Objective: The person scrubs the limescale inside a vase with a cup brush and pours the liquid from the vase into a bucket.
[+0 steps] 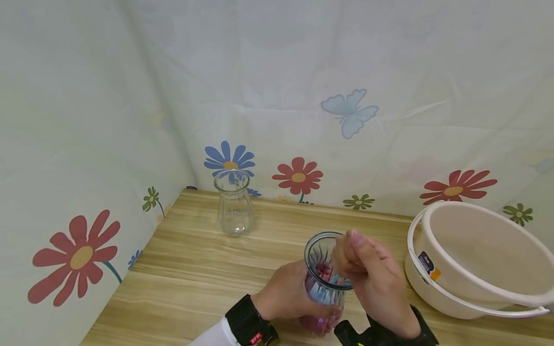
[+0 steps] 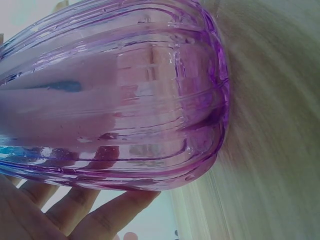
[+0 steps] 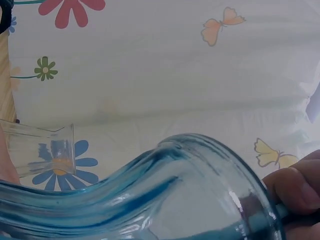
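A ribbed glass vase (image 1: 322, 293), blue at the rim and pink-purple at the base, stands tilted in my left hand (image 1: 283, 293), which grips its body from the left. The left wrist view shows the fingers (image 2: 110, 215) along its side and the purple base close to the wooden top. My right hand (image 1: 374, 278) is curled at the vase's mouth, thumb uppermost. In the right wrist view its fingers (image 3: 295, 187) hold a thin dark stick-like thing (image 3: 300, 218) at the rim; I cannot tell what it is.
A clear glass vase (image 1: 235, 211) stands at the back left of the wooden table (image 1: 186, 259). To the right is a cream bucket (image 1: 459, 259) with its handle down. A flower-printed curtain (image 1: 277, 96) borders the back and left.
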The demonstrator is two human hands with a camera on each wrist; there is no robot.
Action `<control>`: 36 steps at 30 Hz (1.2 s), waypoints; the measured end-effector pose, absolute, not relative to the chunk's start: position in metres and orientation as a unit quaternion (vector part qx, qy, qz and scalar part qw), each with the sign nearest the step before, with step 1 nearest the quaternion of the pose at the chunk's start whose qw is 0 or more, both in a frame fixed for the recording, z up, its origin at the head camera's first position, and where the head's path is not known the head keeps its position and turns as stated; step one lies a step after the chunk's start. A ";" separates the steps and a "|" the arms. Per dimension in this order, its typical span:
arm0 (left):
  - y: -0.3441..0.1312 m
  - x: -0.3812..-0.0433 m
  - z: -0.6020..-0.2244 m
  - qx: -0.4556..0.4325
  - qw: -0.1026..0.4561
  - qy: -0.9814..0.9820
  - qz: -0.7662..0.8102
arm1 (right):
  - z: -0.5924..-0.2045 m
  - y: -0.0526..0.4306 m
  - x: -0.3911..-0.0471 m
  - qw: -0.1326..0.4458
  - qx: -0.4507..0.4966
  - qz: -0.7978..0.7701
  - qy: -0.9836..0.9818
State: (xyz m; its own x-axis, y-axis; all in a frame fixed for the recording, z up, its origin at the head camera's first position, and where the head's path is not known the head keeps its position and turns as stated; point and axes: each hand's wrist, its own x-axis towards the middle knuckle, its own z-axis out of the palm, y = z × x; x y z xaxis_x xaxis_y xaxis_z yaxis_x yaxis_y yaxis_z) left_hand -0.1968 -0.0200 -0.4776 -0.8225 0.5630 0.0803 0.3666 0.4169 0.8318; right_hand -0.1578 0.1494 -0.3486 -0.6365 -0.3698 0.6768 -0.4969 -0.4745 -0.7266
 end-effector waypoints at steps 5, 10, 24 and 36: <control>-0.019 -0.197 -0.478 0.276 0.103 0.840 0.457 | -0.348 0.149 -0.157 0.082 0.435 0.760 -0.477; -0.019 -0.197 -0.477 0.273 0.099 0.842 0.455 | -0.345 0.149 -0.156 0.124 0.452 0.778 -0.418; -0.020 -0.196 -0.477 0.259 0.099 0.853 0.441 | -0.333 0.153 -0.149 0.164 0.472 0.810 -0.306; -0.020 -0.195 -0.473 0.267 0.086 0.854 0.438 | -0.332 0.154 -0.148 0.166 0.476 0.823 -0.261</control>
